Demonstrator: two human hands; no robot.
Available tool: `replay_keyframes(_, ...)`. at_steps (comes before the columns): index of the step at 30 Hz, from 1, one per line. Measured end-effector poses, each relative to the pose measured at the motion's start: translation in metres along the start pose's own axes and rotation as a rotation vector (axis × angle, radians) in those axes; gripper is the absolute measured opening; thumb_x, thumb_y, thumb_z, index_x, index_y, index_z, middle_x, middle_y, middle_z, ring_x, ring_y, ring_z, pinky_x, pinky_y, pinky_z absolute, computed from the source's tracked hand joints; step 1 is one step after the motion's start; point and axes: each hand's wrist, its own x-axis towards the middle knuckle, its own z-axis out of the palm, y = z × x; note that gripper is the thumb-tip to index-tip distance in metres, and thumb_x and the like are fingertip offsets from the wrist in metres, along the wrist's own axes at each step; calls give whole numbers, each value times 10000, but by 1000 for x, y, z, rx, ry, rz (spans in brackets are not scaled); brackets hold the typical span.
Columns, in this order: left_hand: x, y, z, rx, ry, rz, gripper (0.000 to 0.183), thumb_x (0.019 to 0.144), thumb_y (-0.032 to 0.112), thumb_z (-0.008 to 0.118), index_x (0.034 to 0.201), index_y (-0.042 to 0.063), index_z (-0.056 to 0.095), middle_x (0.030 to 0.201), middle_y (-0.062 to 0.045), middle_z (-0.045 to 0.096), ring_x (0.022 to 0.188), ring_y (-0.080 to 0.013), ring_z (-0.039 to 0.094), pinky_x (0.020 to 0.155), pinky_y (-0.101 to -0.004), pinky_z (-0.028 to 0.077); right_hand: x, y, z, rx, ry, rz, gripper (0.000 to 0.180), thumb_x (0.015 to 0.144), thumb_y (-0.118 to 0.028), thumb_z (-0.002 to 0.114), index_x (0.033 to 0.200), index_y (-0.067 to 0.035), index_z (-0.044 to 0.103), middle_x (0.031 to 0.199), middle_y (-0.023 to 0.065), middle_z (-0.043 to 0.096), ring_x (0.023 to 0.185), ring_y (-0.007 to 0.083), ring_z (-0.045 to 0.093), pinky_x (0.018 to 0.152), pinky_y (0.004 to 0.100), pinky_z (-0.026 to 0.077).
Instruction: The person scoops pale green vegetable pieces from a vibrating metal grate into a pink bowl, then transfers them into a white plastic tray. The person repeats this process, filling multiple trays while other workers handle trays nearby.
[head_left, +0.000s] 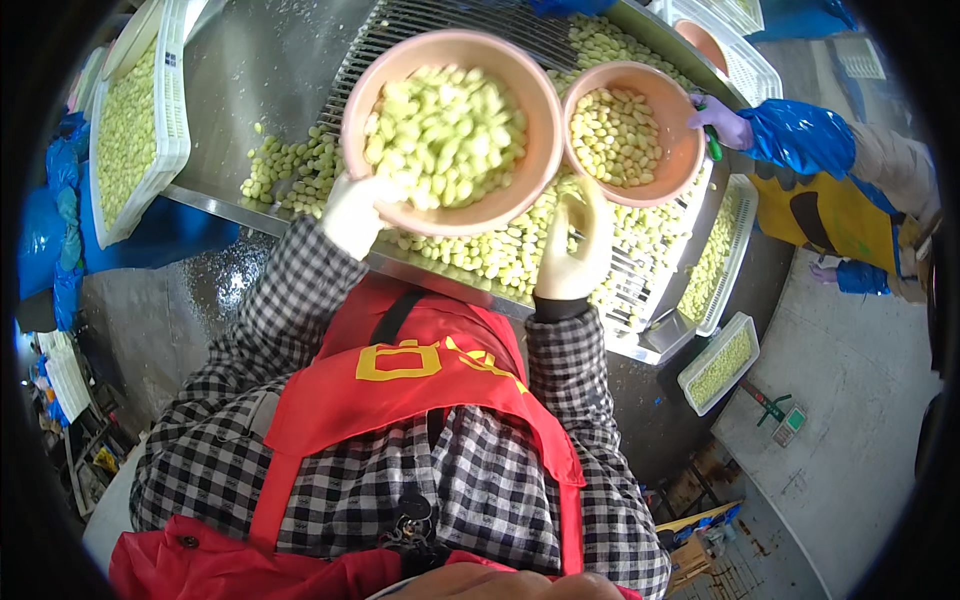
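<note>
My left hand (354, 216) grips the near left rim of a large pink plastic bowl (541, 127). Pale green grapes (446, 139) fill it, blurred by motion. Beside the near edge of a smaller pink bowl (679, 161), my right hand (576, 251) is curled with thumb and fingers apart; nothing shows in its grasp. Yellower grapes (619, 135) lie in that smaller bowl. Below both bowls, loose grapes (487, 259) cover the slatted metal sorting table (442, 16). A co-worker's purple-gloved hand (720, 124) is at the small bowl's right rim, with a green-handled tool (712, 142).
A white crate (176, 112) of grapes stands at the left. More grape-filled crates (742, 247) (752, 352) sit at the right. A metal edge (225, 210) runs along the table's near side. A scale display (790, 426) is at the lower right; a co-worker's blue sleeve (799, 139) reaches in.
</note>
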Motion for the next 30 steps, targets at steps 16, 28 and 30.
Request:
replay_keyframes(16, 137, -32, 244, -281, -359, 577, 937, 846, -155, 582, 1594, 197, 141, 1596, -147, 237, 1433, -265, 312, 1107, -338, 402, 68, 109, -20, 1337, 179, 760, 634, 1000, -338, 576, 1505, -121, 258, 1355, 191, 456, 1182, 349, 551, 998, 499, 494)
replay_keyframes(28, 119, 5, 262, 796, -212, 1540, 774, 977, 505, 498, 1555, 58, 241, 1578, -330, 157, 1367, -446, 416, 1047, -420, 478, 90, 119, -48, 1316, 220, 545, 520, 1003, -229, 547, 1461, -37, 394, 1388, 135, 491, 1230, 276, 540, 1018, 418, 479)
replay_keyframes(30, 116, 3, 237, 719, -86, 1536, 648, 879, 114, 687, 1413, -11, 340, 1405, -321, 255, 1236, -437, 399, 970, -413, 445, 78, 145, -55, 1169, 224, 549, 501, 1014, -195, 502, 1459, -7, 368, 1442, 213, 404, 1281, 332, 491, 1077, 484, 462)
